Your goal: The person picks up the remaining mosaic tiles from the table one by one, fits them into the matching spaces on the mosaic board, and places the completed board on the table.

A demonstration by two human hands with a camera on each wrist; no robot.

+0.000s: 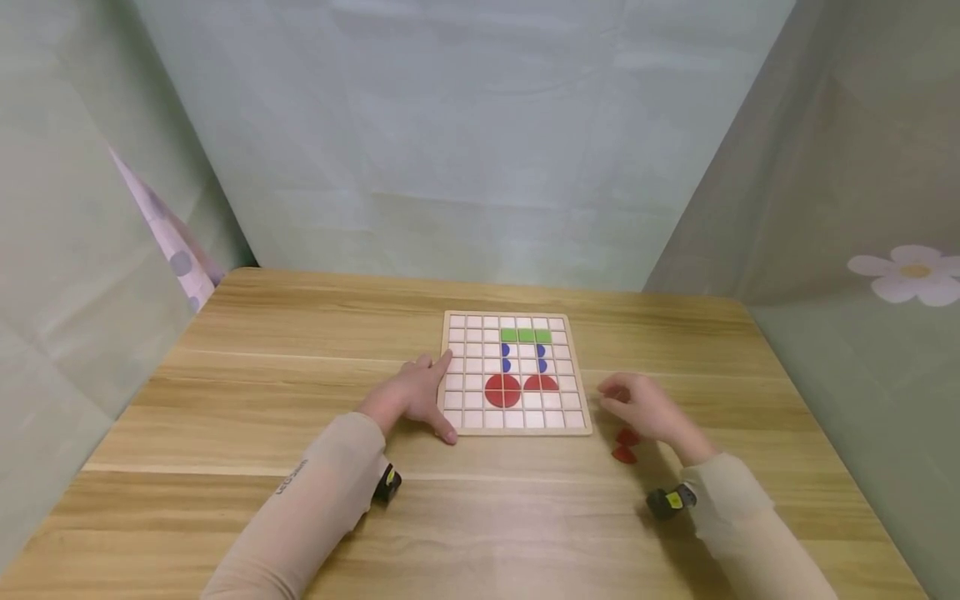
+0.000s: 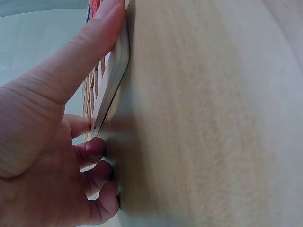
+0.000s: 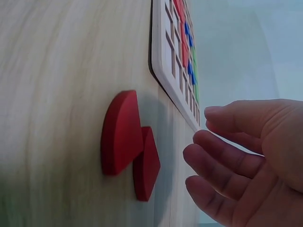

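A square wooden grid board (image 1: 525, 432) lies on the table. My left hand (image 1: 416, 390) spreads along its left side, thumb at the near left corner and index finger on the upper left edge. In the left wrist view, that thumb (image 2: 87, 52) touches the rim. Beyond the board's right edge hovers my right hand (image 1: 639, 406), fingers loosely bent, with nothing visible in them. Two loose red quarter-circle pieces, a nearer one (image 3: 122, 135) and a farther one (image 3: 147, 165), lie beside it. The board carries a red circle (image 1: 502, 390), a red half circle (image 1: 540, 383), blue rounded pieces (image 1: 506, 365) and green squares (image 1: 527, 335).
The wooden table (image 1: 480, 533) reaches back to a pale cloth backdrop (image 1: 480, 150). More cloth hangs at both sides, with a flower print (image 1: 915, 272) on the right. Dark wrist cameras sit under both forearms.
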